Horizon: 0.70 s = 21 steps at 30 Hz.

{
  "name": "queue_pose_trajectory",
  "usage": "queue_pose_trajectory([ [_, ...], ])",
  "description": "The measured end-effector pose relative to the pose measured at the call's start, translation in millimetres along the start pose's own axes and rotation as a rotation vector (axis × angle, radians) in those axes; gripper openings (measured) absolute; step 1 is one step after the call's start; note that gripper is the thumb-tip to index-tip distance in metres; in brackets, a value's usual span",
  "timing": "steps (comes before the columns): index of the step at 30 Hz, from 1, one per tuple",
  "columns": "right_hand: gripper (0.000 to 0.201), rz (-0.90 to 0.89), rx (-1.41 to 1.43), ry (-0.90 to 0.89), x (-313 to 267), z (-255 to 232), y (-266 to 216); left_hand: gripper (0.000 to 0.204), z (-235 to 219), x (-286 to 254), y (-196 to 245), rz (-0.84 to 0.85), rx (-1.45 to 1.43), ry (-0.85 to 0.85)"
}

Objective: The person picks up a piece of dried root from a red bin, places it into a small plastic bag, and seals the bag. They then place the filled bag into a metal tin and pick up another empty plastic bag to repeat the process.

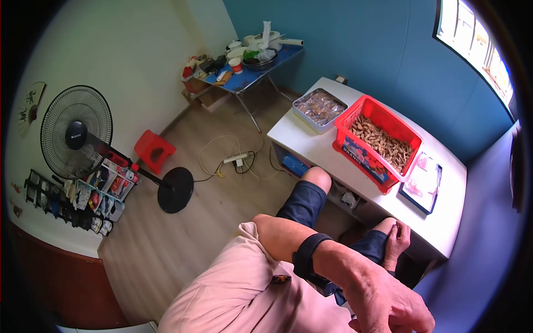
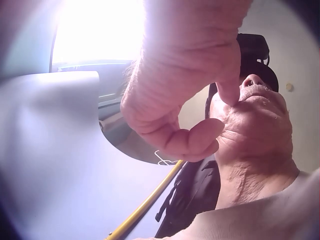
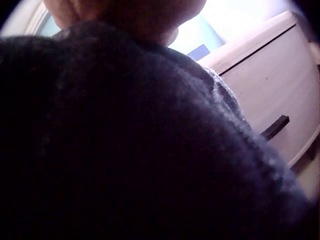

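My left hand (image 1: pixel 386 299) is raised close to the head camera, beyond a black wristband (image 1: pixel 304 256). In the left wrist view the same hand (image 2: pixel 182 82) has loosely bent fingers beside the person's chin (image 2: pixel 260 112); one fingertip appears to touch the skin, and no object shows in the hand. My right hand (image 1: pixel 397 241) rests on the knee at the edge of the dark shorts (image 1: pixel 371 247), with its fingers bent over it. Dark cloth (image 3: pixel 125 135) fills most of the right wrist view below part of that hand (image 3: pixel 125 17).
On the white desk (image 1: pixel 316 161) stand a red basket (image 1: pixel 355 152) of brown pieces, a metal tray (image 1: pixel 318 126) of wrapped items and a dark-edged tray (image 1: pixel 428 202). A fan (image 1: pixel 76 133), red stool (image 1: pixel 149 145), power strip (image 1: pixel 237 157) and cluttered blue table (image 1: pixel 244 82) are beyond.
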State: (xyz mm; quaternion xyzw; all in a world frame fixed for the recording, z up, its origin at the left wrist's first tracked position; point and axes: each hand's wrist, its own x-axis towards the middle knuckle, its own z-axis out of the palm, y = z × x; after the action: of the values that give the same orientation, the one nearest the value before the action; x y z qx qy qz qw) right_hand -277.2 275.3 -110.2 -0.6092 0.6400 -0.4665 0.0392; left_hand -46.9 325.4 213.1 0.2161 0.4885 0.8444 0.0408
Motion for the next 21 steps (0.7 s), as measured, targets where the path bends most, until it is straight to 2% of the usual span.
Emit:
queue_pose_trajectory([
  [5,0.007,-0.007,-0.047,-0.042,0.6,0.4,-0.9,0.088,-3.3,-15.4,1.7,0.14,-0.032,0.029],
  [13,0.007,-0.046,-0.064,-0.045,1.5,5.5,-8.0,0.086,-14.8,-44.7,8.5,0.176,0.007,0.002],
  [16,0.007,0.004,-0.085,-0.076,0.4,9.9,-12.1,0.067,-27.7,-61.1,0.6,0.255,0.186,0.108],
  [18,0.007,-0.068,0.027,-0.03,-0.1,14.5,-17.9,0.055,-36.8,-72.5,-7.6,0.296,0.285,0.146],
  [19,0.01,0.003,-0.091,-0.06,-2.3,11.5,-26.4,0.053,-43.7,-83.8,-9.9,0.252,0.242,0.273],
  [20,0.01,0.029,-0.143,-0.019,-6.3,13.3,-22.5,0.053,-53.3,-97.9,-12.2,0.2,0.2,0.377],
  [21,0.009,0.006,-0.034,-0.041,-13.9,20.4,-6.3,0.051,-70.5,-107.9,-27.3,0.223,0.297,0.574],
])
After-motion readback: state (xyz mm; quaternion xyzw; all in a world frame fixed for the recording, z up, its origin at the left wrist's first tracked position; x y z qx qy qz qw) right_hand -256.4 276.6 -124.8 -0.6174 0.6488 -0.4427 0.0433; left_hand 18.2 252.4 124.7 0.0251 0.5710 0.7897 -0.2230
